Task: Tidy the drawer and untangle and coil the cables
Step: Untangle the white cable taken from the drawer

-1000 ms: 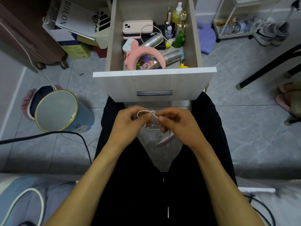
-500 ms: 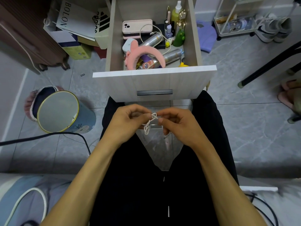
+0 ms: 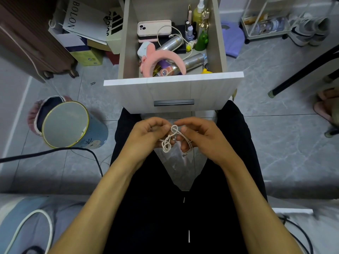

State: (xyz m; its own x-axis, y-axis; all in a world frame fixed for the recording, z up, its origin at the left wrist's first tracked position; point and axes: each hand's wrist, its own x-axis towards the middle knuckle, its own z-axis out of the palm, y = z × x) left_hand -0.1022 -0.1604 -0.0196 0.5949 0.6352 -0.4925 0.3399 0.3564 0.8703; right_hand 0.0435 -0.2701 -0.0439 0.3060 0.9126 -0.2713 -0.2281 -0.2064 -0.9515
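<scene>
While both hands pinch it over the lap, a thin white cable (image 3: pixel 169 139) hangs knotted below the drawer front (image 3: pixel 173 94) | left hand (image 3: pixel 146 135) and right hand (image 3: pixel 200 137) fingers curled on it | likely light, limp, slippery: best gripped beside the knot | open room between the knees.

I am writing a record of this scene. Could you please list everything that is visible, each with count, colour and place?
drawer: 1, pale wood, open, ahead of the knees
phone: 1, pink case, drawer back left
headband: 1, pink, drawer front
silver cans: 2, lying in drawer
green bottle: 1, drawer right
bin: 1, blue with gold rim, tipped on floor left
black cable: 1, floor left
white cable: 1, tangled, between hands
left hand: pinches white cable
right hand: pinches white cable
</scene>
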